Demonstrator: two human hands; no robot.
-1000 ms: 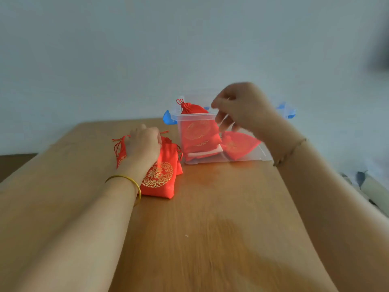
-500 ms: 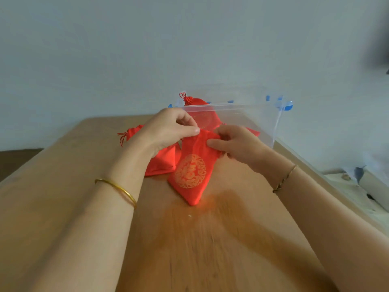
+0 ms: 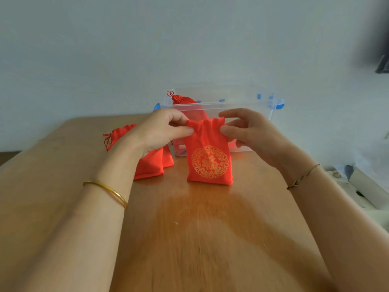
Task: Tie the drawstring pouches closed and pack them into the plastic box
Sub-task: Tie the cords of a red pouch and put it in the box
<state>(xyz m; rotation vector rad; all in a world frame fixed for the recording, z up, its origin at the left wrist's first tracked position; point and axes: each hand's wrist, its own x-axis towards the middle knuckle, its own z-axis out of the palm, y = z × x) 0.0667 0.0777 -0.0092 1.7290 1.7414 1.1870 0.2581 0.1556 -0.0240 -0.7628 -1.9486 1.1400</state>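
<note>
The red pouch [image 3: 208,159] stands upright on the desk [image 3: 189,239], under the grip — the left hand [image 3: 160,131] and right hand [image 3: 250,131] each pinch one side of its gathered mouth, probably to draw it tight. The plastic box [image 3: 242,106] is just behind.

Five red pouches can be counted: one front pouch [image 3: 209,161], two piled pouches [image 3: 150,165] [image 3: 168,160] at the left, and two boxed pouches [image 3: 184,102] [image 3: 231,142]; more may be hidden. There is one plastic box [image 3: 242,106] with two blue latches [image 3: 156,106] [image 3: 280,105], one gold bangle [image 3: 107,189], one cord bracelet [image 3: 303,177] and one wooden surface [image 3: 200,239].
</note>
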